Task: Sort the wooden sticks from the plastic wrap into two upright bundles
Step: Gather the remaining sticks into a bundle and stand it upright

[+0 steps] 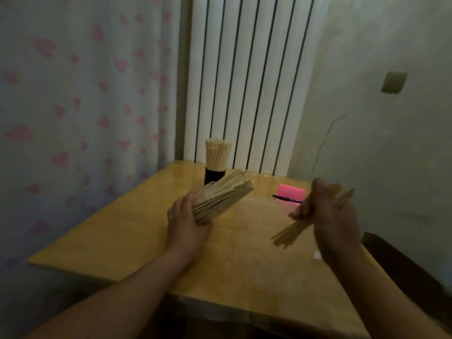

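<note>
Sticks are split across both hands from where I'm watching, and head cam is the only view I've got. Left hand [188,226] is wrapped round the lower end of the big bundle [221,198], which tilts up and away to the right, off the desk [110,243]. There's a pale band [209,193] round its middle that could be string or bunched wrap, too soft to call. Right hand [329,216] grips a smaller bunch [289,232], blurry, slanting down to the left, also in the air and well apart from the big one. At the back of the desk a dark cup [213,175] has more upright sticks [217,155] standing in it, so I'd guess that's one bundle under way. A pink pad [291,190] and pen [286,198] lie near the right hand. My read: we're mid-sort, with a handful taken out of the main lot. Next move probably needs the smaller bunch squared up at the ends and stood upright, either in the cup or as a second bundle, without loose ones fanning out.
</note>
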Demonstrator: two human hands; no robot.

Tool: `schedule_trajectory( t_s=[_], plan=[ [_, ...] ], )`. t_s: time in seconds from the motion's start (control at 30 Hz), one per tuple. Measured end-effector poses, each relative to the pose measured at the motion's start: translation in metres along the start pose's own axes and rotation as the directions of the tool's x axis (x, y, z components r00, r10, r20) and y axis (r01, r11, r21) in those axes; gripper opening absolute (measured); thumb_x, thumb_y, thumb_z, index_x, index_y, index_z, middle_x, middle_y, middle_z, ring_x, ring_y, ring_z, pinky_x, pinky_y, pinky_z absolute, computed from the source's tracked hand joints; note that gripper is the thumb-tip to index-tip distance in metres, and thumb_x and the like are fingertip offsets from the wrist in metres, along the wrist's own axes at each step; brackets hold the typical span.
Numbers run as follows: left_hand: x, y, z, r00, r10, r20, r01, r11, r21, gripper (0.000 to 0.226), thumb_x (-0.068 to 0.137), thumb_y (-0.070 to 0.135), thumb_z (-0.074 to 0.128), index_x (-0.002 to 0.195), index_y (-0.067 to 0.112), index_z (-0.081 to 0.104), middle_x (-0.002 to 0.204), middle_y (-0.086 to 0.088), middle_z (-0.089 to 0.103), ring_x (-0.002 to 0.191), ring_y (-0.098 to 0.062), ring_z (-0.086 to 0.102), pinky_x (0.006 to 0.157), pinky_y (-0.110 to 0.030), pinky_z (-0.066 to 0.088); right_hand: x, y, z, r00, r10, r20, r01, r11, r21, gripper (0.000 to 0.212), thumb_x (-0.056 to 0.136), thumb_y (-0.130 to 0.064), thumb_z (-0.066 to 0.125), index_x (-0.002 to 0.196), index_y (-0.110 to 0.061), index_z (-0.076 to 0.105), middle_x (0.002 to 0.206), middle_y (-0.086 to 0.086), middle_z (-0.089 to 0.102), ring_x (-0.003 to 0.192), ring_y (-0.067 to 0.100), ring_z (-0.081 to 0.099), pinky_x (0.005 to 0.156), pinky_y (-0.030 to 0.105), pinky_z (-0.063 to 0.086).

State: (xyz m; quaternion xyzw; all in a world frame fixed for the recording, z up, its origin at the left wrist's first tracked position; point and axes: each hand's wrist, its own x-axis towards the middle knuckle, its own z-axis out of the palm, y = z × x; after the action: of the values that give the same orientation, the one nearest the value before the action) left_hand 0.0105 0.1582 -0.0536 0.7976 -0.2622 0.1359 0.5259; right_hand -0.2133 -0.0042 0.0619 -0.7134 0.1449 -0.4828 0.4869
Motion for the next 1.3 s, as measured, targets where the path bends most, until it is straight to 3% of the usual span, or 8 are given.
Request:
schedule_trajectory(
  t_s=[0.1, 0.23, 0.43, 0.6, 0.8, 1.0, 1.2, 1.3],
  plan=[
    [-0.006, -0.003, 0.004, 0.997, 0.070, -0.010, -0.070, 0.997, 0.034, 0.093, 0.082, 0.025, 0.083, 0.159, 0.037, 0.032, 0.155, 0.003, 0.036, 0.143, -0.026, 0.030, 0.117, -0.047, 0.038, 0.030, -0.045, 0.005, 0.994, 0.109, -0.010, -0.090, 0.871, 0.483, 0.051, 0.107, -0.049, 0.053, 0.064, -0.021, 0.055, 0.058, 0.003, 0.048, 0.057, 0.022, 0.060, 0.070, 0.043, 0.059],
    [-0.006, -0.009, 0.008, 0.982, 0.187, 0.024, -0.188, 0.975, 0.114, 0.093, 0.081, 0.025, 0.082, 0.158, 0.037, 0.033, 0.154, 0.007, 0.036, 0.144, -0.025, 0.031, 0.119, -0.045, 0.038, 0.062, -0.072, 0.034, 0.995, 0.095, 0.031, -0.090, 0.726, 0.682, 0.049, 0.105, -0.049, 0.057, 0.067, -0.020, 0.048, 0.059, 0.002, 0.043, 0.054, 0.020, 0.056, 0.071, 0.040, 0.061],
    [-0.008, -0.009, 0.006, 0.978, 0.208, 0.020, -0.209, 0.975, 0.080, 0.090, 0.082, 0.023, 0.080, 0.159, 0.036, 0.035, 0.154, 0.008, 0.035, 0.145, -0.023, 0.028, 0.118, -0.041, 0.035, 0.065, -0.029, 0.084, 0.984, 0.150, 0.096, -0.178, 0.829, 0.530, 0.052, 0.111, -0.042, 0.049, 0.068, -0.014, 0.055, 0.062, 0.010, 0.063, 0.078, 0.032, 0.075, 0.094, 0.051, 0.061],
    [-0.006, -0.009, 0.005, 0.985, 0.175, 0.011, -0.175, 0.984, 0.029, 0.093, 0.080, 0.023, 0.081, 0.158, 0.038, 0.034, 0.153, 0.012, 0.034, 0.143, -0.020, 0.026, 0.116, -0.039, 0.036, 0.067, 0.019, 0.073, 0.958, 0.264, 0.114, -0.286, 0.837, 0.467, 0.046, 0.110, -0.039, 0.050, 0.074, -0.014, 0.062, 0.086, 0.020, 0.074, 0.105, 0.039, 0.076, 0.108, 0.062, 0.051],
    [-0.007, -0.009, 0.007, 0.984, 0.178, 0.013, -0.178, 0.983, 0.031, 0.092, 0.080, 0.021, 0.082, 0.158, 0.038, 0.035, 0.155, 0.009, 0.034, 0.145, -0.021, 0.025, 0.119, -0.042, 0.034, 0.069, 0.023, 0.064, 0.973, 0.184, 0.140, -0.220, 0.925, 0.309, 0.052, 0.110, -0.042, 0.049, 0.072, -0.016, 0.074, 0.101, 0.019, 0.079, 0.108, 0.038, 0.074, 0.112, 0.062, 0.046],
    [-0.006, -0.008, 0.006, 0.985, 0.174, 0.012, -0.175, 0.984, 0.032, 0.092, 0.081, 0.023, 0.082, 0.158, 0.038, 0.034, 0.154, 0.010, 0.034, 0.146, -0.021, 0.026, 0.121, -0.045, 0.036, 0.081, 0.013, 0.055, 0.965, 0.189, 0.180, -0.242, 0.906, 0.347, 0.042, 0.110, -0.039, 0.051, 0.086, -0.009, 0.067, 0.089, 0.019, 0.075, 0.105, 0.040, 0.076, 0.107, 0.058, 0.054],
    [-0.007, -0.009, 0.006, 0.982, 0.186, 0.022, -0.187, 0.982, 0.041, 0.092, 0.081, 0.023, 0.082, 0.159, 0.039, 0.034, 0.156, 0.010, 0.035, 0.147, -0.021, 0.026, 0.121, -0.047, 0.036, 0.080, 0.021, 0.049, 0.957, 0.218, 0.191, -0.261, 0.934, 0.243, 0.046, 0.110, -0.041, 0.050, 0.088, -0.007, 0.072, 0.105, 0.021, 0.078, 0.110, 0.037, 0.074, 0.110, 0.059, 0.050],
    [-0.007, -0.008, 0.006, 0.983, 0.184, 0.018, -0.185, 0.982, 0.048, 0.092, 0.081, 0.023, 0.082, 0.159, 0.039, 0.034, 0.155, 0.009, 0.036, 0.146, -0.021, 0.027, 0.121, -0.046, 0.036, 0.073, 0.032, 0.056, 0.950, 0.233, 0.207, -0.266, 0.952, 0.149, 0.046, 0.109, -0.043, 0.050, 0.100, -0.008, 0.079, 0.112, 0.010, 0.079, 0.114, 0.032, 0.071, 0.114, 0.058, 0.045]
  ],
)
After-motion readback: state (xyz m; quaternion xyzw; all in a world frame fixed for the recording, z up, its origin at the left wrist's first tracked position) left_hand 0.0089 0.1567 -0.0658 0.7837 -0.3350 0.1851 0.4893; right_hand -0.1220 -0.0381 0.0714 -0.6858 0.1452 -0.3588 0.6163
